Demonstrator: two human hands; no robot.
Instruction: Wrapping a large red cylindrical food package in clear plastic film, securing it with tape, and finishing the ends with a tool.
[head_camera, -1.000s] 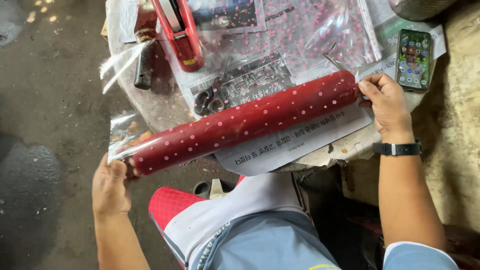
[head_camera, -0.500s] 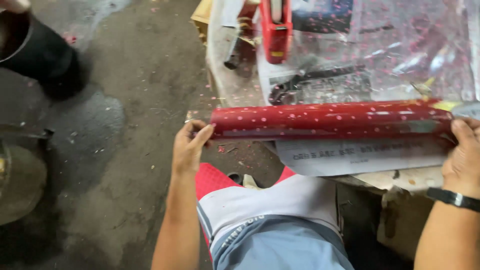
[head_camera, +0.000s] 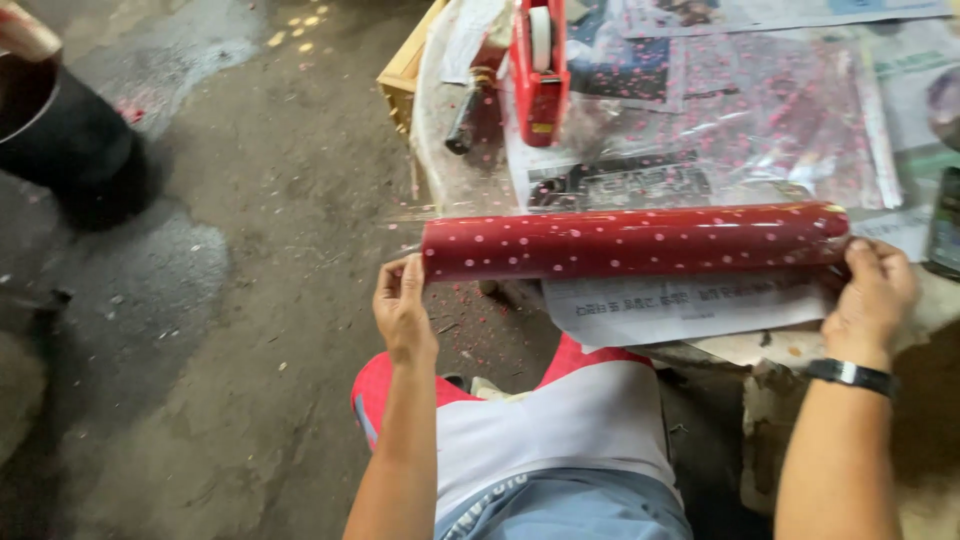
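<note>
A long roll of dark red wrapping film with white dots (head_camera: 635, 240) lies level across the table's near edge. My left hand (head_camera: 403, 308) is pressed flat against its left end, fingers together. The right end is gripped by my right hand (head_camera: 872, 292), which has a black watch on its wrist. Clear dotted film (head_camera: 760, 110) spreads over the table behind the roll. My legs in red and white shorts (head_camera: 545, 420) are below.
A red tape dispenser (head_camera: 540, 68) stands at the table's far side, with a dark tool (head_camera: 462, 112) beside it. Newspaper sheets (head_camera: 680, 305) hang over the near edge. A phone (head_camera: 945, 232) lies at the right edge. Dark buckets (head_camera: 60, 130) sit on the concrete floor at left.
The view has swung left and the roll now lies level instead of slanted. My left hand has shifted to press flat on the roll's left end. My right hand stays on the right end.
</note>
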